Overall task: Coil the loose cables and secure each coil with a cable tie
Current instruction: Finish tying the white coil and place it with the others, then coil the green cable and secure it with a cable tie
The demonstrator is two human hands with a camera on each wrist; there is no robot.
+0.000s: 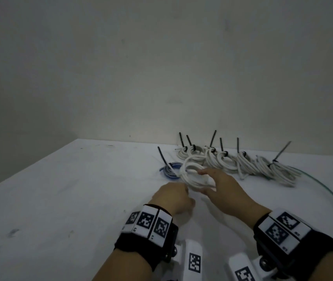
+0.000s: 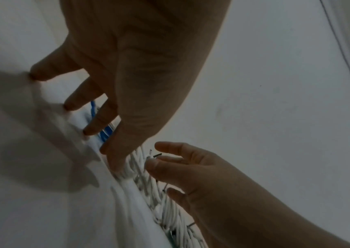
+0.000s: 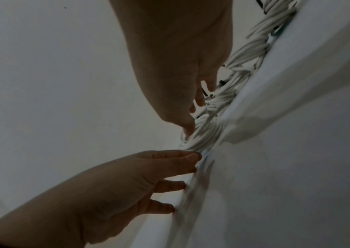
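A loose white cable coil (image 1: pixel 192 182) lies on the white table (image 1: pixel 80 189), in front of a row of tied coils. My right hand (image 1: pixel 218 183) rests on top of it with relaxed, spread fingers; the right wrist view shows the fingertips (image 3: pixel 188 129) touching the strands (image 3: pixel 207 132). My left hand (image 1: pixel 173 196) is just left of the coil. Its fingers (image 2: pixel 70 105) are straight with tips on the table, and thumb and forefinger (image 3: pixel 190 157) meet at the coil's near edge. Whether anything sits between them is blurred. No loose cable tie shows.
Several white coils (image 1: pixel 242 165) bound with black cable ties, tails sticking up, line the back by the wall. A small blue coil (image 1: pixel 170 169) with a tie lies left of the loose coil. A thin green cable (image 1: pixel 323 189) trails off to the right.
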